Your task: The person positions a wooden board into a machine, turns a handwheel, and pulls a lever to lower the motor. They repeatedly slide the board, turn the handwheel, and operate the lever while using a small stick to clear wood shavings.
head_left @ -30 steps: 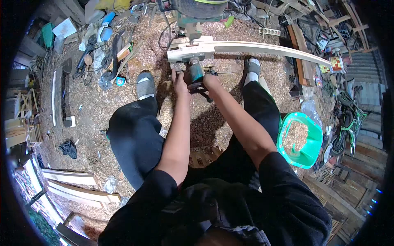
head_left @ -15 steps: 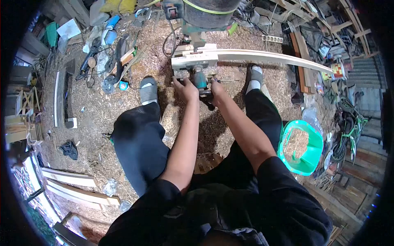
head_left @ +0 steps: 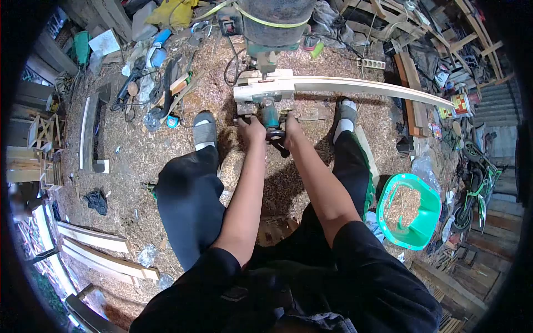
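A machine with a teal cylindrical body (head_left: 270,115) stands at the upper middle, below a drill-like head (head_left: 267,58). A long pale wooden strip (head_left: 366,86) runs through it to the right, beside a short pale block (head_left: 263,92). At the left of the machine's base, my left hand (head_left: 252,132) has its fingers bent over the edge. On the other side my right hand (head_left: 292,131) lies against the machine near a black handle (head_left: 284,150). The fingertips of both hands are largely hidden, so their grip is unclear.
My feet in grey sandals (head_left: 205,131) stand either side of the machine. A green tub (head_left: 435,213) with shavings is at the right. Planks (head_left: 111,261) lie lower left, tools and cables upper left, and a paint can (head_left: 462,104) stands near the strip's end.
The whole view has shifted slightly, with most things lower in the picture. Both hands remain at the machine, and the strip shows no clear movement of its own.
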